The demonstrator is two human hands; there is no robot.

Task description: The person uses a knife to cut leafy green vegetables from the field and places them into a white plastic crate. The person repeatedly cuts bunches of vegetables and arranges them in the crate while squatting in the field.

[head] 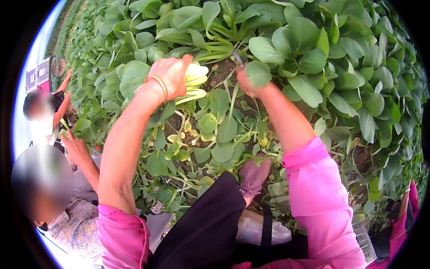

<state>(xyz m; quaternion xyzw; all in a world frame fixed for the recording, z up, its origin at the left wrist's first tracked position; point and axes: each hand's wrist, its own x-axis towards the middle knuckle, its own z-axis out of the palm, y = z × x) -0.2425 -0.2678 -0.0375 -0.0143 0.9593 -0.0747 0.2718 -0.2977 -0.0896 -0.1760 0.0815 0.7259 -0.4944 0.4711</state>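
My left hand (169,79) is closed around cut bok choy (196,80), whose pale stem ends point right. A bangle circles that wrist. My right hand (247,81) grips a knife (238,58); its metal blade reaches up to the base of a rooted bok choy plant (215,52), and the handle is mostly hidden by my fingers. A leaf (258,73) partly covers this hand. Between and below both hands, loose and yellowing leaves (208,124) lie over bare soil (220,72).
Dense bok choy (302,43) stands ahead and to the right. My shoe (256,175) is among the trimmings, near a plastic bag (263,232). At left, a co-worker's hand (75,148) holds greens close to my left arm. Plastic crates (38,75) stand farther left; another crate (364,240) is lower right.
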